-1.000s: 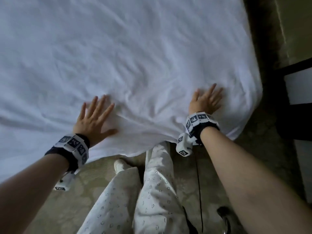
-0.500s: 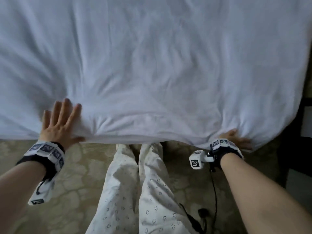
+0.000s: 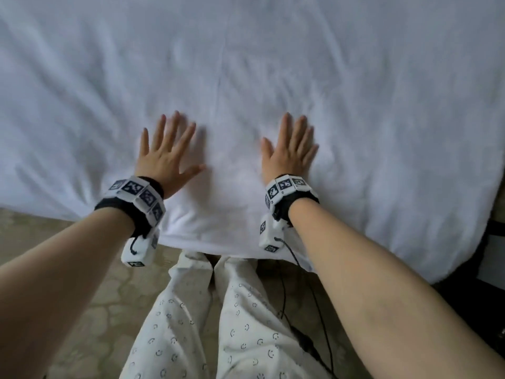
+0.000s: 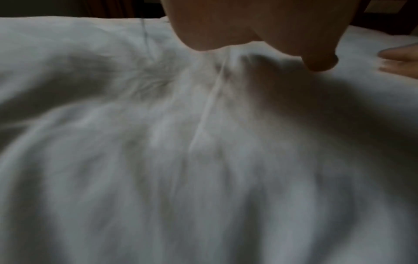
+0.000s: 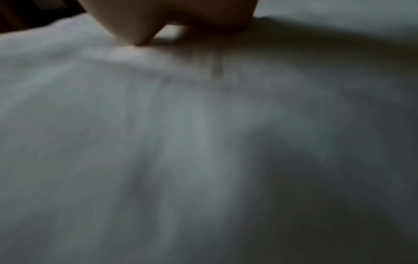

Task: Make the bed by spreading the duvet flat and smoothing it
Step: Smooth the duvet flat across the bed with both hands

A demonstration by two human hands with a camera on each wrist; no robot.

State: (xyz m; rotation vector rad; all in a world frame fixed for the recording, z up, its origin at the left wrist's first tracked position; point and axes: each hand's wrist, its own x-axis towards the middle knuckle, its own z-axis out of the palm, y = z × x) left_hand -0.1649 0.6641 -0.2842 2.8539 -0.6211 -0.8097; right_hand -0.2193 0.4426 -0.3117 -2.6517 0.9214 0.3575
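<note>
A white duvet covers the bed and fills most of the head view, with soft wrinkles and a faint seam running up its middle. My left hand lies flat on it near the front edge, fingers straight and spread. My right hand lies flat a little to the right, fingers straight and close together. In the left wrist view the palm presses on creased fabric. The right wrist view shows the hand resting on dim, blurred duvet.
The duvet's front edge hangs over a patterned beige floor. My legs in white printed trousers stand against the bed. A black cable trails from the right wrist. Dark furniture stands by the bed's right corner.
Both hands moved from the duvet's front edge, far apart, inward and forward onto the top of the duvet. They now lie flat side by side near the middle.
</note>
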